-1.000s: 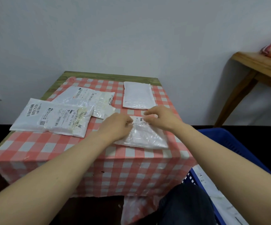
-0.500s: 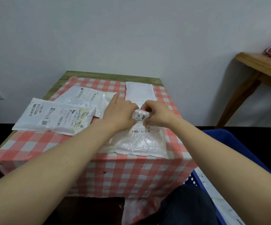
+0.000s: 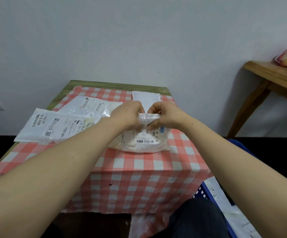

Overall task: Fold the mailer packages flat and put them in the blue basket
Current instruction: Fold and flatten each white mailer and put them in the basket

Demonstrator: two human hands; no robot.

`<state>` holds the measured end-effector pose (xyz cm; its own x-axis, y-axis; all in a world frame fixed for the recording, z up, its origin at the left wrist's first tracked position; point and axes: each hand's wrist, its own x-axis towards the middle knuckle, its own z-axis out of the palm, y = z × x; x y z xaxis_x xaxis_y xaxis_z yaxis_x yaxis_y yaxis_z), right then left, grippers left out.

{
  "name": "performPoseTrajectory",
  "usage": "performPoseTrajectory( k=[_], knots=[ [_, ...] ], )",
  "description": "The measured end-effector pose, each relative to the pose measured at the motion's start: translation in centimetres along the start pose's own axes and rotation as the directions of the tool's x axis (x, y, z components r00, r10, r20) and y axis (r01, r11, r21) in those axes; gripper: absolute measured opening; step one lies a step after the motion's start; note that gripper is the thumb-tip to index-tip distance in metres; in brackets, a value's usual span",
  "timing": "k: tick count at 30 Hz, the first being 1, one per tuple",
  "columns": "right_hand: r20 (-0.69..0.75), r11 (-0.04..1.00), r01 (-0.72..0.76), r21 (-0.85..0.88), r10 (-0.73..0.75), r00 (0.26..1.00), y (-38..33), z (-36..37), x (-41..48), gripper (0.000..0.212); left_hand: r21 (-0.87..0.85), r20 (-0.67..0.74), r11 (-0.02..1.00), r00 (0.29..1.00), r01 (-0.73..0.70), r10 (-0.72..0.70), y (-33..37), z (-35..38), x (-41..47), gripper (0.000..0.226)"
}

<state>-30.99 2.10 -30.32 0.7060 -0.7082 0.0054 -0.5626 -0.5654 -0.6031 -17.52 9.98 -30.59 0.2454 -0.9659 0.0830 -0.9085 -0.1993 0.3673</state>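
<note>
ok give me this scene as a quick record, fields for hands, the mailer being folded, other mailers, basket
left hand: grips the mailer's far edge
right hand: grips the same edge
held mailer: on the checked cloth, far end bunched up
other mailers: two overlapping at left, one white at back
blue basket: lower right, holds a mailer

1. Single head-worn wide-angle view, looking forward and down.
2. Close over the bench (image 3: 139, 169); both forearms enter from the near edge.
3. Far wall fills the top half.
</note>
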Motion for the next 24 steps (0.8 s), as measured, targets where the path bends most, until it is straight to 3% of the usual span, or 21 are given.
performPoseTrajectory(
  k=[6,10,13,17,20,22,24],
  knots=[
    [-0.074,1.0,-0.026,-0.015,0.025,0.997,0.4,0.4,0.7,0.027,0.007,-0.024,0.997,0.997,-0.078,0.078,-0.2,-0.2,0.3,0.046],
    [-0.006,0.972,-0.112,0.208,0.116,0.993,0.9,-0.1,0.0,0.042,-0.019,-0.004,1.0,1.0,-0.017,0.017,-0.4,-0.8,0.1,0.054],
    [0.131,0.861,-0.189,0.472,0.143,0.981,2.2,-0.8,-0.5,0.047,-0.035,-0.018,0.999,1.0,-0.003,0.002,-0.8,-0.9,-0.1,0.054],
    [-0.043,0.832,-0.193,0.52,0.251,0.967,3.4,-0.1,-0.2,0.039,0.039,-0.145,0.997,0.987,-0.066,0.071,-0.3,-0.3,-0.2,0.056],
    [-0.019,0.78,-0.245,0.575,0.313,0.95,4.4,0.4,-0.1,0.035,0.103,-0.224,0.98,0.956,-0.169,0.188,0.0,0.4,-0.9,0.047],
    [0.007,0.784,-0.303,0.542,0.357,0.934,5.4,0.8,0.0,0.044,0.085,-0.134,0.982,0.974,-0.17,0.18,-0.6,1.5,-1.2,0.035],
    [-0.079,0.859,-0.34,0.384,0.397,0.915,6.2,1.5,0.2,0.064,0.048,0.018,0.993,0.994,-0.109,0.108,-1.3,2.8,-1.5,0.036]
  ],
)
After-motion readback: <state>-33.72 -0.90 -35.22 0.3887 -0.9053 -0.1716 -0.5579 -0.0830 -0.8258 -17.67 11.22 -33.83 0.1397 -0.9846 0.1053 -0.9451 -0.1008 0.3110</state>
